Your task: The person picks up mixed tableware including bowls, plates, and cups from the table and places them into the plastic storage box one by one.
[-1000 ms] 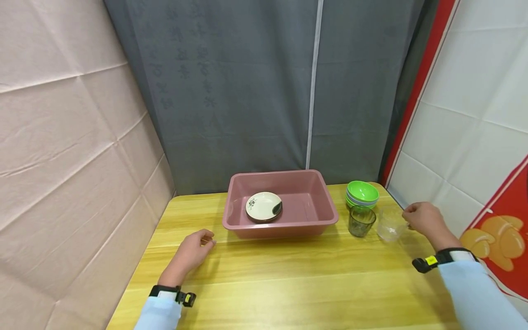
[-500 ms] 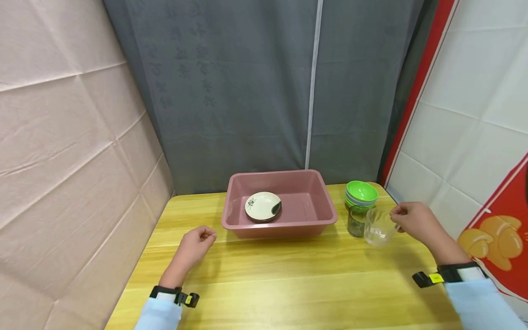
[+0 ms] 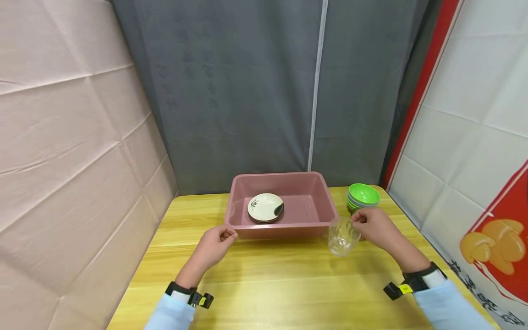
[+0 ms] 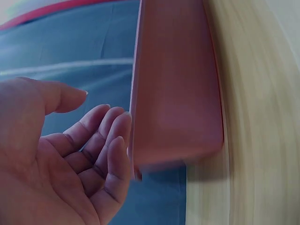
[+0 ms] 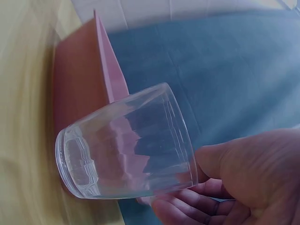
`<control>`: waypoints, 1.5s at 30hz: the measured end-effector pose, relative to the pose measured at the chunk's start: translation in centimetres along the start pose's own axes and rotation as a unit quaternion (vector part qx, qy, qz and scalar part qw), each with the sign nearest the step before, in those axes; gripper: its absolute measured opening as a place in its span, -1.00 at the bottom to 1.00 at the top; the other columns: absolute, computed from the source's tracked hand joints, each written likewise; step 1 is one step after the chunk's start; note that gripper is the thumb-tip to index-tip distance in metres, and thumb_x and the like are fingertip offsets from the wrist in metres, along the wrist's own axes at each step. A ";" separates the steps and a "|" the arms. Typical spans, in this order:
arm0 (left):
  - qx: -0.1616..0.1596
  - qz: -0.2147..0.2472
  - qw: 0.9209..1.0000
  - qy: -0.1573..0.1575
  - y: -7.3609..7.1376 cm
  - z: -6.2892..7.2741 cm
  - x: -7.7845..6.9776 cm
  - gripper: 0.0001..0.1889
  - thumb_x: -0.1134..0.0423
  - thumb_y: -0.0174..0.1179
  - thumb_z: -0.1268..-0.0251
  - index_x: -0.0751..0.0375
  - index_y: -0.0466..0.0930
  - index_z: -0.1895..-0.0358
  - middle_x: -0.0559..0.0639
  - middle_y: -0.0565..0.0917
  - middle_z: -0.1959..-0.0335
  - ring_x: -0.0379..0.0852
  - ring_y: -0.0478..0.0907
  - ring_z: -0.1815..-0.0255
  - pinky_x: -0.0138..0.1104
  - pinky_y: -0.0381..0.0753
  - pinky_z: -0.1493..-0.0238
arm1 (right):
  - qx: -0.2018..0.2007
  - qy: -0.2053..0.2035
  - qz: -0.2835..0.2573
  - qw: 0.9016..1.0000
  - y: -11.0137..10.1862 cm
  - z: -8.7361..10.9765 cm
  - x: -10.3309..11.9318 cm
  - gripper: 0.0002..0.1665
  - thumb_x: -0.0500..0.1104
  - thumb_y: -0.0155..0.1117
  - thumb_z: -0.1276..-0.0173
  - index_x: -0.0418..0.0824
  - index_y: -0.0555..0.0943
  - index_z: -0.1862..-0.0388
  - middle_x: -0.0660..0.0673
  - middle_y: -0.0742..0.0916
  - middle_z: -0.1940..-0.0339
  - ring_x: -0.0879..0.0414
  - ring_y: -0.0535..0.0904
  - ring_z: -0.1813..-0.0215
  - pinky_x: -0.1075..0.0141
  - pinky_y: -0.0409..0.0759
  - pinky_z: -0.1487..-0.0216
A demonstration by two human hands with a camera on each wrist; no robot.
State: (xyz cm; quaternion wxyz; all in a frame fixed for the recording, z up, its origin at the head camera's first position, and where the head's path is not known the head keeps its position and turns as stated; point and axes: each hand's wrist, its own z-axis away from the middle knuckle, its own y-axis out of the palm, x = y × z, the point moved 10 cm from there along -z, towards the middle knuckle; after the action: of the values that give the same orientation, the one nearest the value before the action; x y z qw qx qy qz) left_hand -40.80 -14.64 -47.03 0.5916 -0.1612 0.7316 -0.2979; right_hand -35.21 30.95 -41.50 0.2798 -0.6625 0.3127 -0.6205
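Observation:
My right hand (image 3: 374, 228) pinches a clear drinking glass (image 3: 342, 238) by its rim, thumb on one side and fingers on the other. In the right wrist view the clear glass (image 5: 126, 145) shows nothing inside, its thick base toward the table. It overlaps the front right corner of the pink plastic basin (image 3: 284, 231) in the head view. At the basin's front left corner is my left hand (image 3: 216, 243), fingers loosely bent and holding nothing. The left wrist view shows its fingertips (image 4: 123, 123) right beside the basin rim. Small white plates (image 3: 264, 206) with a dark leaf pattern lie stacked inside the basin.
A stack of small bowls (image 3: 364, 195), green on top, stands at the back right of the wooden table (image 3: 280, 284). The smoky glass in front of it is mostly hidden behind my right hand. A grey curtain (image 3: 247, 91) hangs behind the basin.
My right hand has lifted the clear glass and carried it left, past the smoky glass to the basin's front right corner. The left hand has moved right, up to the basin.

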 end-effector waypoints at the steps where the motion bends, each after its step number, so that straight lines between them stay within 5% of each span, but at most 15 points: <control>1: 0.005 -0.003 1.000 0.009 0.5 0.0 -0.5 -0.89 0.18 0.33 -0.64 0.11 0.77 0.04 -0.11 0.69 0.26 -0.10 0.58 0.25 -0.21 0.64 0.20 | 0.003 0.001 -0.004 1.000 0.6 -0.1 0.3 -0.86 -0.33 0.40 -0.48 -0.37 0.74 0.06 -0.14 0.75 0.27 0.02 0.64 0.29 0.20 0.75 0.31; 10: 0.055 -0.006 0.995 0.088 4.7 -0.3 -5.3 -0.88 0.11 0.32 -0.66 0.03 0.75 0.11 -0.17 0.70 0.28 -0.16 0.61 0.26 -0.24 0.66 0.20 | 0.031 -0.026 -0.036 0.999 5.0 -0.6 3.2 -0.95 -0.33 0.42 -0.48 -0.29 0.75 0.13 -0.09 0.70 0.34 0.06 0.62 0.31 0.23 0.70 0.34; 21: 0.070 -0.014 0.990 0.124 8.5 -0.7 -9.4 -0.90 0.08 0.30 -0.65 -0.05 0.74 0.11 -0.25 0.71 0.25 -0.24 0.64 0.22 -0.26 0.68 0.12 | 0.033 -0.068 -0.051 0.996 8.3 -1.2 6.4 -0.96 -0.38 0.44 -0.41 -0.29 0.72 0.22 -0.06 0.67 0.39 0.09 0.57 0.36 0.28 0.60 0.40; 34: 0.033 -0.008 0.995 0.095 10.1 -0.8 -10.5 -0.87 0.08 0.37 -0.56 0.02 0.75 0.15 -0.20 0.72 0.29 -0.24 0.64 0.25 -0.26 0.68 0.16 | 0.021 -0.091 -0.040 0.995 10.3 -1.6 8.3 -0.89 -0.37 0.42 -0.37 -0.20 0.73 0.33 0.01 0.67 0.48 0.14 0.55 0.47 0.29 0.54 0.46; 45: -0.027 -0.087 0.991 0.101 9.7 -1.3 -10.5 -0.94 0.16 0.41 -0.38 -0.03 0.75 0.28 -0.29 0.67 0.44 -0.30 0.59 0.41 -0.30 0.63 0.29 | 0.016 -0.091 -0.025 0.995 11.1 -1.5 8.8 -0.86 -0.36 0.45 -0.37 -0.15 0.72 0.34 0.02 0.69 0.48 0.15 0.59 0.46 0.26 0.61 0.44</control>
State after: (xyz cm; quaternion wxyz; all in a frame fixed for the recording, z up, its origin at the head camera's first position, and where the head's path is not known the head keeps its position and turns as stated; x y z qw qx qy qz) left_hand -38.33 -0.66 -44.90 0.4816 -0.2091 0.7789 -0.3429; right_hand -37.12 17.11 -44.10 0.3022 -0.7193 0.2590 -0.5694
